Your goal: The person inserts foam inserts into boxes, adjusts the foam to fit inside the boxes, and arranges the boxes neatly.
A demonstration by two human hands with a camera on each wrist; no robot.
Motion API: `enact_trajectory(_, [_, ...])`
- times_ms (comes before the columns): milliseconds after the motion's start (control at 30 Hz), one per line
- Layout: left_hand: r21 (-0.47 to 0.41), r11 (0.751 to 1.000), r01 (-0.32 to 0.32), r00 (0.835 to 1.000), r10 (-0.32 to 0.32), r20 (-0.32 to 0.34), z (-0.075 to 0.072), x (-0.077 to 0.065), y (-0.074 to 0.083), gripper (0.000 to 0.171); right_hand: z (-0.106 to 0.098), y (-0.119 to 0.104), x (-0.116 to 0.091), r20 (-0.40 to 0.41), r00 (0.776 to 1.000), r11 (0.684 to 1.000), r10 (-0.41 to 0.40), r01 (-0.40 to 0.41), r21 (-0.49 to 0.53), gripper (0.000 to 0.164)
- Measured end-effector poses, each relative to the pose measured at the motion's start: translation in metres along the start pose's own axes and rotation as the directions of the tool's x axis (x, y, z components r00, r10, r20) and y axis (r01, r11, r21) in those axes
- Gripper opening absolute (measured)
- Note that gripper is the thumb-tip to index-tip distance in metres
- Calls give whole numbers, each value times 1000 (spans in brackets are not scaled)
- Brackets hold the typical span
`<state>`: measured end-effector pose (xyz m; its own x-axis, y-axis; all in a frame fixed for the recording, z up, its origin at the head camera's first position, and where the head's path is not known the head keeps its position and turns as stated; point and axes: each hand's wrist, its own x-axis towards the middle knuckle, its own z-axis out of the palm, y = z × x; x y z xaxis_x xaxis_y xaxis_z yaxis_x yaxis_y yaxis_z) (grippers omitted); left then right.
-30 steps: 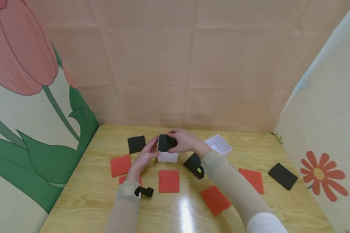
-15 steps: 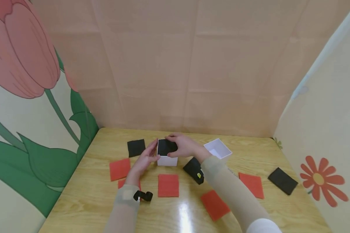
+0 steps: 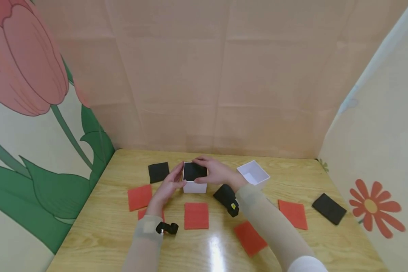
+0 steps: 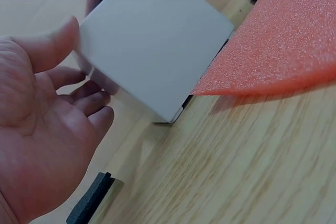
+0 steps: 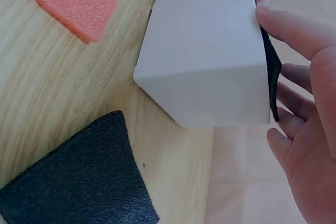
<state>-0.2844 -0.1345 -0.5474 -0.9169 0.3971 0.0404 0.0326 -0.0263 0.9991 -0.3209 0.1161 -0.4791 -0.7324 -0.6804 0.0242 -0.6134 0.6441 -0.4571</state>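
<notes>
A small white box (image 3: 195, 187) stands upright on the table, its open top filled by a black foam sheet (image 3: 194, 172). My left hand (image 3: 167, 187) holds the box's left side, the thumb (image 4: 63, 38) at its near corner. From the right, my right hand (image 3: 215, 172) pinches the black sheet at the box's mouth. In the right wrist view, the black sheet's edge (image 5: 273, 74) bulges out past the box rim, with the thumb (image 5: 289, 27) at one end and the fingertips along it. The box's inside is hidden.
Another open white box (image 3: 253, 172) stands to the right. Red foam squares (image 3: 196, 216) lie scattered over the wooden table, one partly under my left forearm. Black sheets lie at back left (image 3: 158, 172), far right (image 3: 329, 209) and beside my right wrist (image 3: 224, 193).
The whole scene has shifted slightly down in the head view. Both hands stay at the box, with the right fingers only slightly moved on the black sheet.
</notes>
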Motion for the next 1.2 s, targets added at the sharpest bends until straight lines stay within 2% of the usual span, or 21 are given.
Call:
enact_trajectory(167, [0,1000,-18,1000,18,-7,1,-1,1,79,-1,4,-9,-33,999,998,31,-29,51,85])
enact_trajectory(300, [6,1000,-12,1000,12,-23,2,-1,2,79,-6,5,-17,-89,992,994,87,-80,79,75])
enact_trajectory(500, [25,1000,9,999,-8,-41,2,0,1,80,-11,10,-22,-147,981,991,130,-123,55,61])
enact_trajectory(1000, [25,1000,-16,1000,16,-8,0,2,-1,80,-6,13,-25,-127,977,985,174,-174,9,63])
enact_trajectory(1100, [26,1000,-12,1000,12,-9,0,1,-2,81,-8,6,-23,-120,977,982,179,-184,-37,62])
enact_trajectory(1200, [21,1000,-6,1000,6,-13,-1,1,-3,81,-12,-1,-20,-115,981,977,158,-172,-129,61])
